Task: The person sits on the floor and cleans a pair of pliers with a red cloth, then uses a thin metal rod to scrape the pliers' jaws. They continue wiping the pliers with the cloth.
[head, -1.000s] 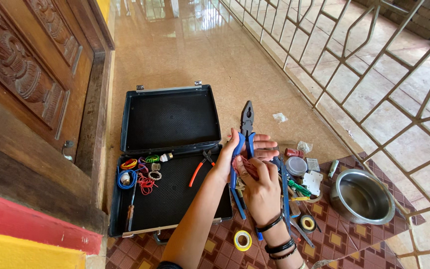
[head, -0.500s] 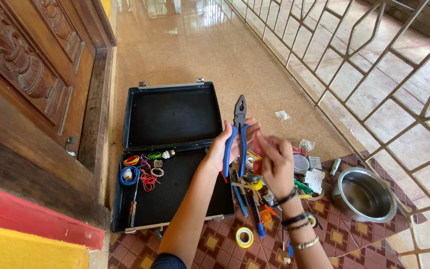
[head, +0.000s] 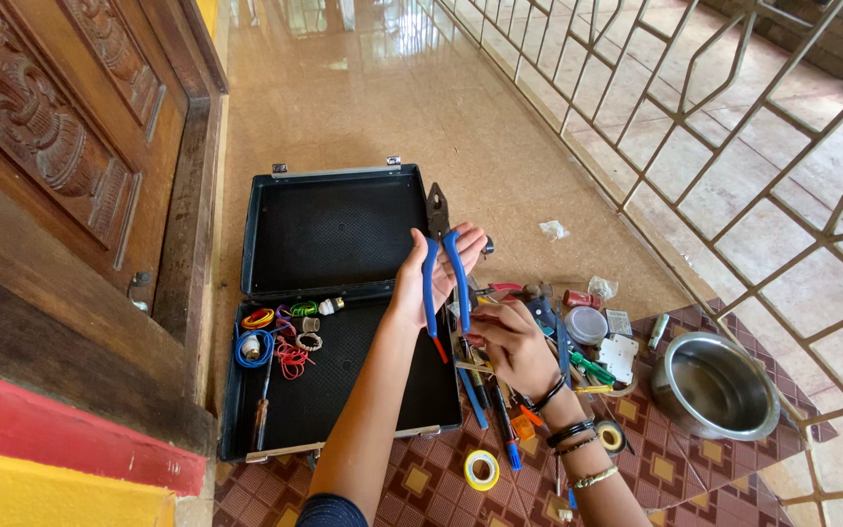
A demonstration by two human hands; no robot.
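Blue-handled pliers (head: 441, 256) with dark metal jaws pointing far, handles parted in a narrow V with red tips, held up over the right edge of the open black toolcase (head: 334, 293). One pliers, one case, one steel bowl (head: 715, 386) at right, two tape rolls on the patterned mat: yellow (head: 480, 469) and a darker one (head: 610, 436). Left hand (head: 420, 278) curled round the pliers handles, fingers closed on them; right hand (head: 505, 337) just near of it, fingers bunched over the tool pile, possibly pinching something small and reddish, too blurred to confirm.
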